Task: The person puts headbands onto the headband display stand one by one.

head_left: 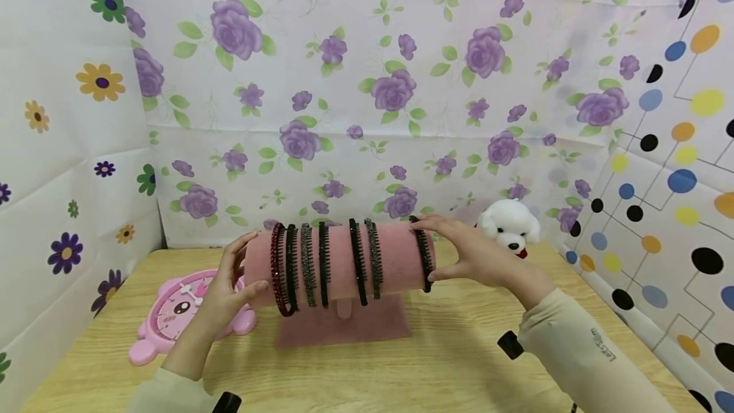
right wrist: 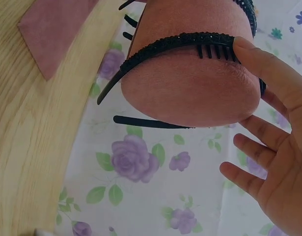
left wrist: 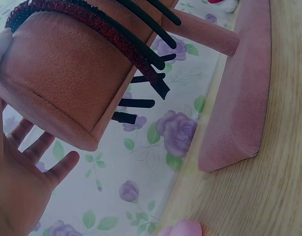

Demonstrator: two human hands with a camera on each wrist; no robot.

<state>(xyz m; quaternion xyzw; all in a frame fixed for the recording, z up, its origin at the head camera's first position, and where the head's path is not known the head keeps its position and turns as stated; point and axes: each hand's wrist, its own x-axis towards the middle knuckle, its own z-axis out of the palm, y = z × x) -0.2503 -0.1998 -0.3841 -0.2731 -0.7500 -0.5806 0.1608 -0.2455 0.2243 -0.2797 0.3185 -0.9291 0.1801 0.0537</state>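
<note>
A pink plush headband display stand (head_left: 338,273) has a horizontal roll on a short post and flat base. Several headbands circle the roll, among them a dark red beaded one (head_left: 279,269) and a grey glittery one (head_left: 308,266). My left hand (head_left: 226,292) holds the roll's left end, thumb in front, other fingers partly hidden behind it. At the right end, my right hand (head_left: 478,253) holds a black beaded headband (right wrist: 190,40) between thumb and index finger; its other fingers (right wrist: 244,179) spread beside the roll's end. This headband sits around the roll, comb teeth showing.
A pink cartoon clock (head_left: 178,311) lies on the wooden table (head_left: 367,375), left of the stand. Behind the right hand sits a white plush dog (head_left: 507,225). Flower-print cloth (head_left: 344,113) hangs along the back, with dotted cloth (head_left: 665,209) on the right.
</note>
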